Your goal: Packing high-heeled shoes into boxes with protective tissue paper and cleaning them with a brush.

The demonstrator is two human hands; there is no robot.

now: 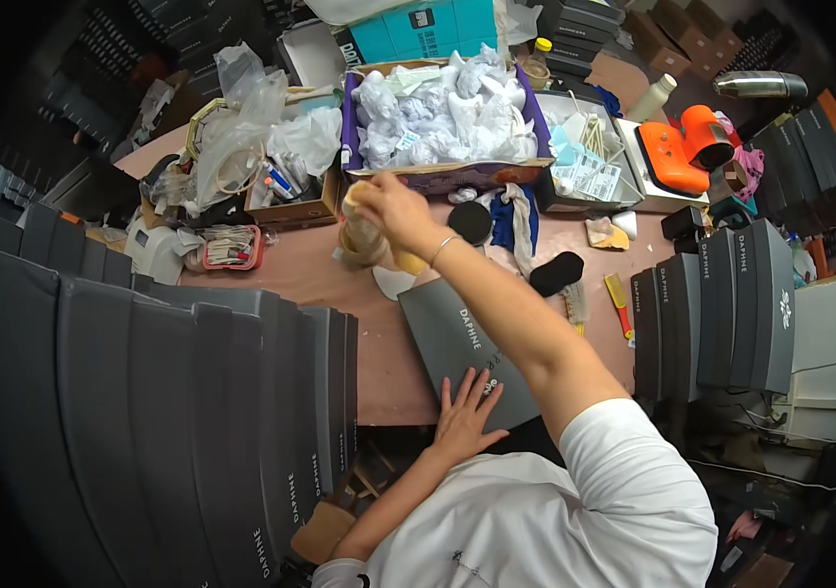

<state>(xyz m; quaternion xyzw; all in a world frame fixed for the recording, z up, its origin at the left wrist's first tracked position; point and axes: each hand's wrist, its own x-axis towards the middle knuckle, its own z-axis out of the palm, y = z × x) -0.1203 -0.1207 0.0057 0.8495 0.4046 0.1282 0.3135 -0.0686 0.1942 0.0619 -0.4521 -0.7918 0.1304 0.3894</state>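
My left hand (465,416) lies flat with its fingers apart on the lid of a dark grey shoe box (435,318) near the table's front edge. Stretched forward across the table, my right hand (393,211) is closed round the upper part of a pale tan, roughly cylindrical thing (353,199); its exact kind is hard to make out. It stands over a translucent brownish jar (364,243), and I cannot tell whether it sits inside. A yellowish piece (406,261) shows beneath my right wrist, next to a white disc (393,283).
A purple-edged carton (545,137) full of crumpled white paper stands at the back. Tall stacks of grey boxes (158,392) rise at left, with more boxes (746,304) at right. Behind them sits an orange device (678,157). A red-and-yellow brush (620,304) lies on the table.
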